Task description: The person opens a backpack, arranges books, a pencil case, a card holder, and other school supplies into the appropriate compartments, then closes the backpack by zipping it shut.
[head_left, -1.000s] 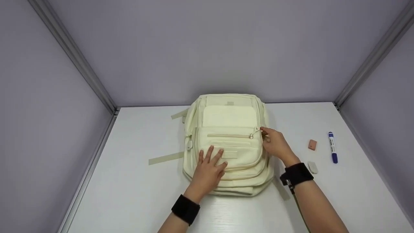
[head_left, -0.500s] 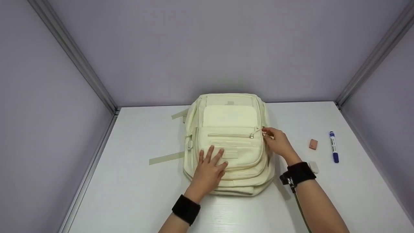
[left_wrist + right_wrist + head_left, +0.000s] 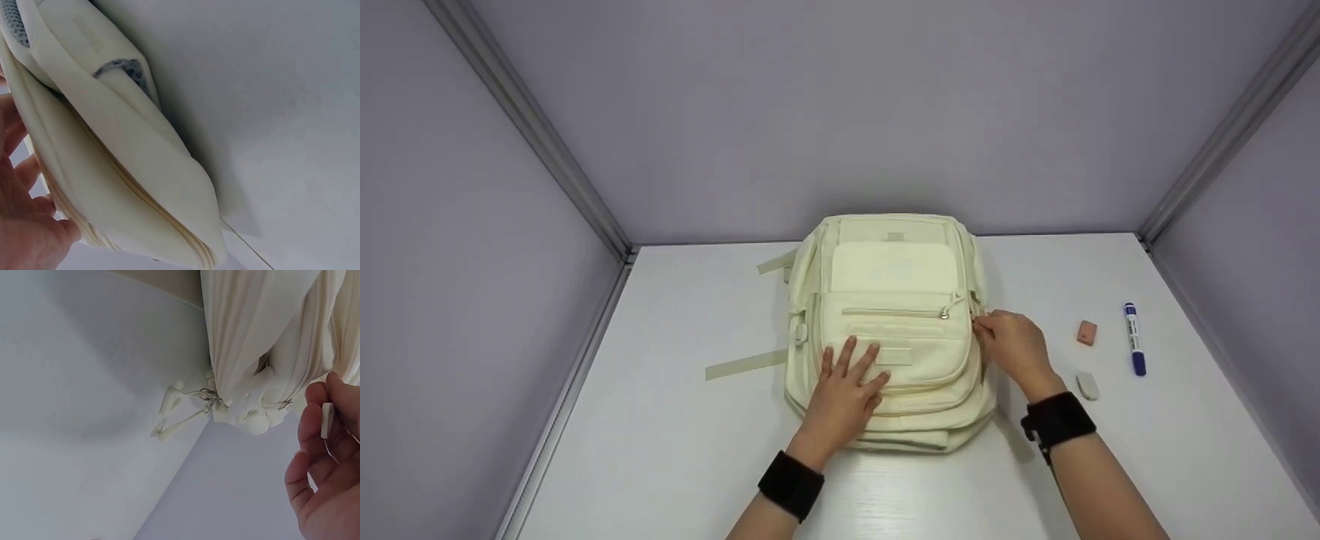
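A cream backpack lies on the white table, its front pocket side up. My left hand rests on the lower left of its front with the fingers spread. At the backpack's right edge, my right hand pinches a zipper pull. In the right wrist view, the pale tab of that zipper pull shows between thumb and fingers. Beyond it hang two more pale zipper pulls at the bag's side. The left wrist view shows a long tan side zipper beside the left hand.
To the right of the backpack lie a pink eraser, a white eraser and a blue-capped marker. Grey straps stretch out on the left. Pale panels wall the table at the back and sides.
My right hand has slid down along the backpack's right edge, toward me, with its fingers curling in more. The left hand has stayed in place.
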`<state>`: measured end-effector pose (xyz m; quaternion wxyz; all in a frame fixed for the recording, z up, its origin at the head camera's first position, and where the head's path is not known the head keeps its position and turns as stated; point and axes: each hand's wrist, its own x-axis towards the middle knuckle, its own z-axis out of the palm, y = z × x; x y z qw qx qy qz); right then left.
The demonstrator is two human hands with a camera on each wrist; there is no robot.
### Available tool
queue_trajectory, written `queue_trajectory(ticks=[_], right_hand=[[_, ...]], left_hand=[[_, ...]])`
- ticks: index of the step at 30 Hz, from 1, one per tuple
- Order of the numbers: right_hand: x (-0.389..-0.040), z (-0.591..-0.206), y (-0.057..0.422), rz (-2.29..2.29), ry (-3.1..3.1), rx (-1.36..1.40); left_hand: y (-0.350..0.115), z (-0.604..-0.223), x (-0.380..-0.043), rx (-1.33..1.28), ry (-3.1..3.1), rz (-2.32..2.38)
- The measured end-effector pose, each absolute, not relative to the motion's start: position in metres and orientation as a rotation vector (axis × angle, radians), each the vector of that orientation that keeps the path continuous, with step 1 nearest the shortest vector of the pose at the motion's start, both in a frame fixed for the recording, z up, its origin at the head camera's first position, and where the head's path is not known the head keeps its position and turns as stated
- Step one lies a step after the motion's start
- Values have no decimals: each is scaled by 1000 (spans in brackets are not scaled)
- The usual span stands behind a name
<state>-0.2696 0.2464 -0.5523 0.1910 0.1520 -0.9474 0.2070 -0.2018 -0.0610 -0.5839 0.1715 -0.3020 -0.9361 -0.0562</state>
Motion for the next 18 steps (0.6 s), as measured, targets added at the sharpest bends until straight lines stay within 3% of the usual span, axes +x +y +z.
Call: queue_trajectory(ticks=[18], right_hand=[[-226,-564,241,532,-2580,392]], left_hand=[[-62,-587,-202,-886,-2666,-155]])
